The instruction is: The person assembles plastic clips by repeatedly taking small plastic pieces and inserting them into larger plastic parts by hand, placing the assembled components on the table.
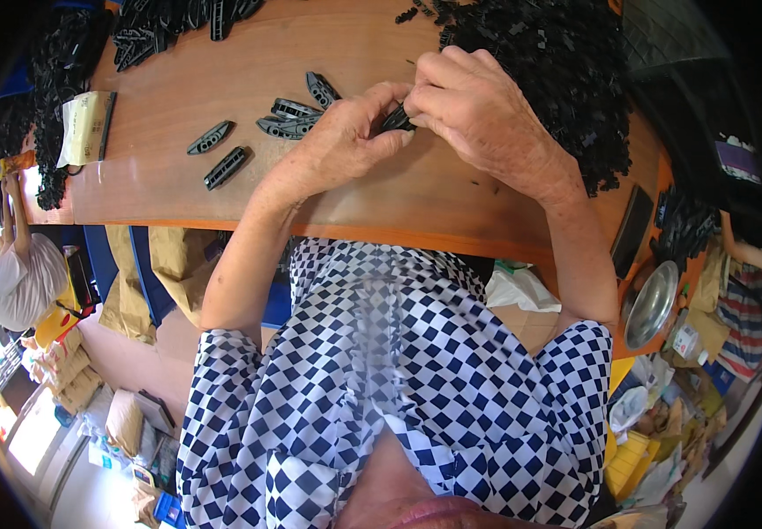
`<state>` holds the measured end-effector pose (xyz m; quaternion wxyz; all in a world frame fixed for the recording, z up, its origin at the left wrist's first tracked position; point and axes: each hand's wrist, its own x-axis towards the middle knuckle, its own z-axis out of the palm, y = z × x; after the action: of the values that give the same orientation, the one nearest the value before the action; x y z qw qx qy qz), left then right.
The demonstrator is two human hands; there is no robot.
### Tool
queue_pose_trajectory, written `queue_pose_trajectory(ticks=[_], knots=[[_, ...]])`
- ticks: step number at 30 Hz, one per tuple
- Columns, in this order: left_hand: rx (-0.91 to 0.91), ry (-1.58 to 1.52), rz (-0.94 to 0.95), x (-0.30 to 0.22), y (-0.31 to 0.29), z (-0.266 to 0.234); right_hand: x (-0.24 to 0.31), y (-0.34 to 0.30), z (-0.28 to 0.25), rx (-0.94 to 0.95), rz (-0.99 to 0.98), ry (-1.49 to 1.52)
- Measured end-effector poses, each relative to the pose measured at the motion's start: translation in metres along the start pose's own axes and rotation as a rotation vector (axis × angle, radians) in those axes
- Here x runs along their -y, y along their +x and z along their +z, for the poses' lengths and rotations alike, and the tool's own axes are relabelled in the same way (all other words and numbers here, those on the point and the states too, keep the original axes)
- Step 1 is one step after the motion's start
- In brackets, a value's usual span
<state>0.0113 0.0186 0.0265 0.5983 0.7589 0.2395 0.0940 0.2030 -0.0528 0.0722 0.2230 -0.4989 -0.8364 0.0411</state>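
black held part (pixel 393 118), printed packet (pixel 82 130)

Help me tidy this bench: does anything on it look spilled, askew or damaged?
Slightly: tiny dark bits lie loose on the table, just below the right hand in the picture, apart from the heap of small black pieces, so they may be stray. No damage shows clearly.

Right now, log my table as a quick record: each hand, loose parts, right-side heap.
Left hand: holds a dark, elongated plastic piece
Right hand: fingers bunched at that piece; anything pinched is hidden
Loose parts: black, boat-shaped plastic pieces, two farther left, others clustered near the left hand
Heap: small black plastic parts, right side of the brown tabletop
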Motion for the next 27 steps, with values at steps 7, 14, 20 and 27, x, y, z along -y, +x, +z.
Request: queue_pose_trajectory(ticks=[7,14,20,27], knots=[[-0.152,-0.554,-0.069,-0.004,0.006,-0.004,-0.001,0.001,0.049,-0.388,0.624,0.794],[-0.274,-0.527,-0.014,-0.008,0.016,-0.008,-0.001,0.021,0.065,-0.414,0.72,1.502],[-0.274,-0.443,-0.109,-0.013,0.025,-0.021,-0.008,0.031,0.066,-0.402,0.711,1.334],[-0.172,0.078,-0.136,-0.024,0.017,-0.05,-0.076,0.036,0.047,-0.093,0.386,0.249]])
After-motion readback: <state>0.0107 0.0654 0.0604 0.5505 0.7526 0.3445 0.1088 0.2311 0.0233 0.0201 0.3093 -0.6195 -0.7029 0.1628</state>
